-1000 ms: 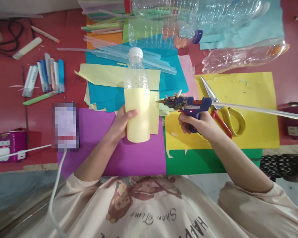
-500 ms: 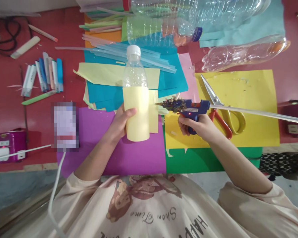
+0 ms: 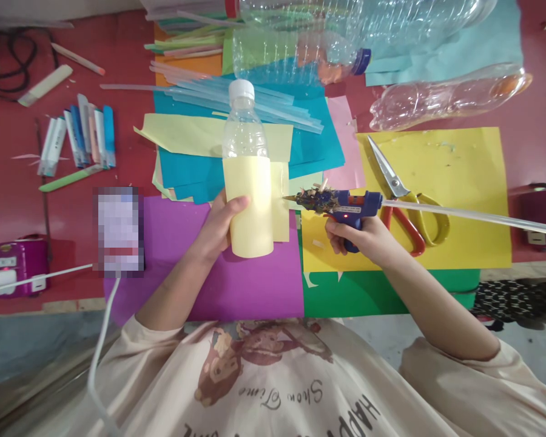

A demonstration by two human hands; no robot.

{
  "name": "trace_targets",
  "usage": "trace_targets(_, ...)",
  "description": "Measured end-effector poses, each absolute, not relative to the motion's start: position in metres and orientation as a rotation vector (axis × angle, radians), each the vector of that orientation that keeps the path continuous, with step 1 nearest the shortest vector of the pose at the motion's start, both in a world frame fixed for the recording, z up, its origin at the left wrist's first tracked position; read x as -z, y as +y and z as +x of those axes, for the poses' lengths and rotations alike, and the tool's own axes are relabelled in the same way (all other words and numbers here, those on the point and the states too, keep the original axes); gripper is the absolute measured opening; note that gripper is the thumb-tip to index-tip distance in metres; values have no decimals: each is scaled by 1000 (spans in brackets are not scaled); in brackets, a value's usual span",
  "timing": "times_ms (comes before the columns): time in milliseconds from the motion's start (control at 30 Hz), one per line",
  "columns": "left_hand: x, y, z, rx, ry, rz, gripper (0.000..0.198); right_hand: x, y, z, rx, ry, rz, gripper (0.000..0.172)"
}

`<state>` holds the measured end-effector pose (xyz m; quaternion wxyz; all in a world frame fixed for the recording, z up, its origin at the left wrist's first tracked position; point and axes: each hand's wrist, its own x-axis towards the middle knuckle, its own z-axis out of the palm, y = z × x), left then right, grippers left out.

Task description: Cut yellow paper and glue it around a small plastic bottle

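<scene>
Since a second ago, right hand (image 3: pixel 361 237) has brought the glue gun (image 3: pixel 341 203) lower, nozzle touching the loose paper flap (image 3: pixel 279 203). Left hand (image 3: pixel 221 224) grips the paper-wrapped bottle (image 3: pixel 248 176) upright over purple paper (image 3: pixel 218 273); the seam looks unsealed. Scissors (image 3: pixel 407 203) lie beyond.

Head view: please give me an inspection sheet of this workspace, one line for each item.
Surface: red table covered with sheets of coloured paper.
Job's things: plastic bottle, upright, wrapped in pale yellow paper; blue glue gun, nozzle at the loose paper edge.
Clutter: scissors, markers, straws, empty clear bottles lying flat.
Hands: left hand grips the bottle; right hand grips the glue gun.
Cables: white cable near the body; dark cable at the far left corner.
Surroundings: purple socket boxes at both table edges; grey floor below.
</scene>
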<state>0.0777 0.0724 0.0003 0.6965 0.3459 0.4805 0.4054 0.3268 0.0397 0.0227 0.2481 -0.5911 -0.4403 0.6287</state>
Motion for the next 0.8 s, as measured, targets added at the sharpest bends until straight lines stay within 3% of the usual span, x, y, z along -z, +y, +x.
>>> trace_targets(800,1,73,77,-956,1083,787,64,-16,22,327,-1753,-1148,-1621,33)
